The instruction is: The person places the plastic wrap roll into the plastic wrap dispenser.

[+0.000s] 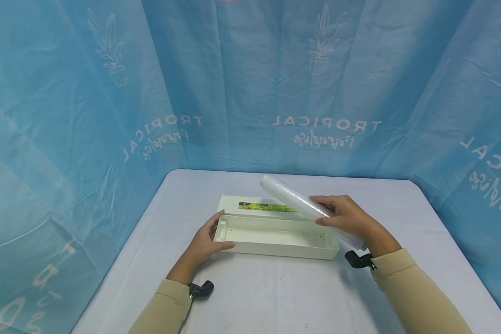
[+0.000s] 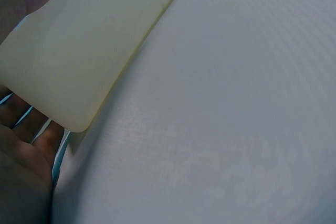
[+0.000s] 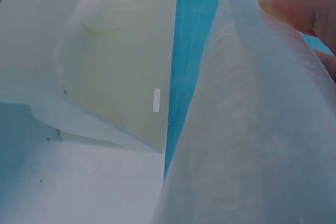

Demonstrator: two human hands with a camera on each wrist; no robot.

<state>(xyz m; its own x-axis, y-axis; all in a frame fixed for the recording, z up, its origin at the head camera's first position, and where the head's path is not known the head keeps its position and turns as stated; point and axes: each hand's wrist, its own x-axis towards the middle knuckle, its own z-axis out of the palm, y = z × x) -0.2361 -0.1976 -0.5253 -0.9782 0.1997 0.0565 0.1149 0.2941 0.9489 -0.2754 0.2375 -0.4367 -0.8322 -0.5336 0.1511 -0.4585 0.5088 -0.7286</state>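
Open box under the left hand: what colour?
Cream white box; head view shows it best.

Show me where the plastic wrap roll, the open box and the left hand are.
plastic wrap roll point(image 1: 292, 198), head view, middle of the roll.
open box point(image 1: 275, 232), head view, inside floor.
left hand point(image 1: 204, 243), head view, back of hand.

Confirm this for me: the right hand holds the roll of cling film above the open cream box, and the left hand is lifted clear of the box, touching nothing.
One thing is wrong: the left hand is not clear of the box. The head view shows it gripping the box's left end on the table. The rest stands: the right hand holds the roll of cling film above the open box.
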